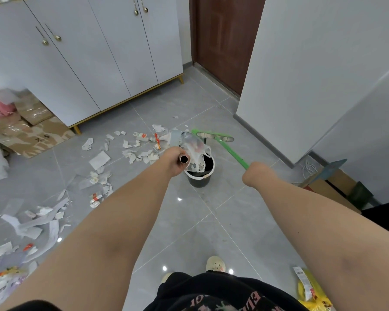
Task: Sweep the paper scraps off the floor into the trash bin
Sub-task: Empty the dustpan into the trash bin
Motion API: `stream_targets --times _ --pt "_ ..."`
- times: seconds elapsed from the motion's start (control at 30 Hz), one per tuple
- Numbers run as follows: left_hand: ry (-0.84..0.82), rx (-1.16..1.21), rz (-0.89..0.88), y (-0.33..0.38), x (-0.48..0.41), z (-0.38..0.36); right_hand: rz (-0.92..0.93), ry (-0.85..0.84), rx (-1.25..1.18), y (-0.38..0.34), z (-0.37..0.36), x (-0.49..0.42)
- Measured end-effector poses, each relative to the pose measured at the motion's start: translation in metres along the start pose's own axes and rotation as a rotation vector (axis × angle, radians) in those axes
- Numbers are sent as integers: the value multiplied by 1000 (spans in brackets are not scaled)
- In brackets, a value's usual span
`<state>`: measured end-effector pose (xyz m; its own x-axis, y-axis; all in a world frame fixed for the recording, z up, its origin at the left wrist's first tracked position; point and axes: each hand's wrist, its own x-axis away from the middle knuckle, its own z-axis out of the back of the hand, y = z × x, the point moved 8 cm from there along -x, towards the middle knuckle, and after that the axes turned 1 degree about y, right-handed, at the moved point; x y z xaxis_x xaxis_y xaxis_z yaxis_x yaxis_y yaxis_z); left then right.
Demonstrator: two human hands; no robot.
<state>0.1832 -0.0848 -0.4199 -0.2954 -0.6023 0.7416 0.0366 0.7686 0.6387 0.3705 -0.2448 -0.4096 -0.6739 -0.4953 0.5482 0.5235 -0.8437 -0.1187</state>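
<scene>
A grey tiled floor (211,221) runs to white cupboards (88,63) at 11 o'clock and a brown door (222,41) at 12 o'clock. Torn paper scraps (99,159) are strewn from 9 to 7 o'clock. At the centre stands a dark trash bin (199,179). The left hand (175,161), fingers curled tight round a metal handle, tips a dustpan (177,138) over the bin, with paper hanging into it. At 3 o'clock of the bin, the right hand (252,176) grips a green broom (231,151); its fingers are hidden.
</scene>
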Motion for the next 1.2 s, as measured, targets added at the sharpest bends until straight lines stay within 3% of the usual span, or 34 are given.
stream_targets --times 0.57,1.2 --pt "-3 39 -30 15 -2 -4 21 14 60 7 10 0" --pt "-5 7 -56 20 16 1 42 42 392 8 16 9"
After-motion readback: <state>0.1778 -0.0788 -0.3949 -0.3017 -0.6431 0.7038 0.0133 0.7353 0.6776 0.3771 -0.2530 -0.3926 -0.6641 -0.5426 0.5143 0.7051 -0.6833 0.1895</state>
